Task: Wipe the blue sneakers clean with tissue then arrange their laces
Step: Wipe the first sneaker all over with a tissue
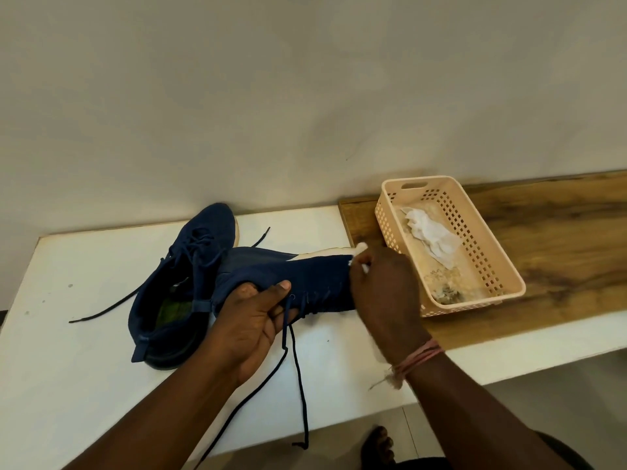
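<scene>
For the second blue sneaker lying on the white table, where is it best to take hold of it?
Probably at the heel collar of the second sneaker, coming from the near side: its opening faces the person, the heel tab points toward them, and the held sneaker crowds its right side.

Soft, even indoor light — faint shadows, no glare; wide-angle bending at the edges.

held sneaker (291,276) toe behind right hand (386,293), tissue (360,247) mostly hidden, both forearms cut off

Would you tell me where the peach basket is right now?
In the head view, the peach basket sits right of centre on the wooden board, just beyond the right hand.
</scene>
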